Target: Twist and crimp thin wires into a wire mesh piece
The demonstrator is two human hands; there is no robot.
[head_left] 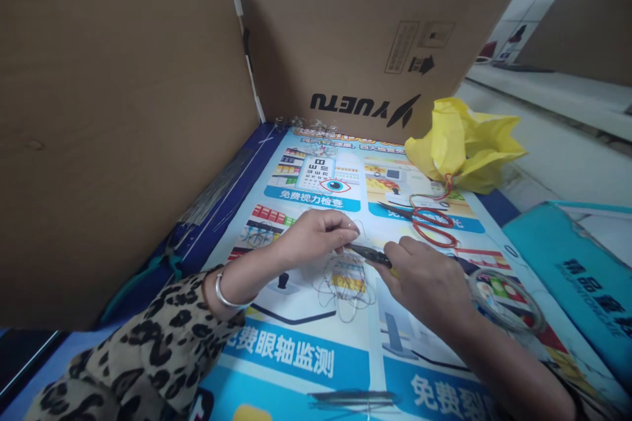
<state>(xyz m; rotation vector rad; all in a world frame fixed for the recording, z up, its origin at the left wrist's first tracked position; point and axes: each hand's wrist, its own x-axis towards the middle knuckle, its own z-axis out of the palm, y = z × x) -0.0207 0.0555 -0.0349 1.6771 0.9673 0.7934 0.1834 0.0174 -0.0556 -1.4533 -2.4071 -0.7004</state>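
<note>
My left hand (pixel 320 233), with a silver bangle at its wrist, pinches a thin wire (pixel 362 227) above the printed poster sheet. My right hand (pixel 427 276) is closed round the handles of dark-tipped pliers (pixel 368 254). Their jaws point left and reach the fingertips of my left hand. Just below the pliers, a loose tangle of thin wire (pixel 345 286) lies on the poster (pixel 340 358). Beyond my right hand are scissors with red handles (pixel 434 225), their blades pointing left. A coil of wire (pixel 508 302) rests beside my right forearm.
Cardboard panels (pixel 345 33) stand at the back and left. A yellow bag (pixel 459 145) sits at the back right, near a teal box (pixel 573 276). Teal-handled pliers (pixel 158 263) lie at the left. Dark thin rods (pixel 350 398) lie at the front edge; small wire pieces (pixel 306 123) are far back.
</note>
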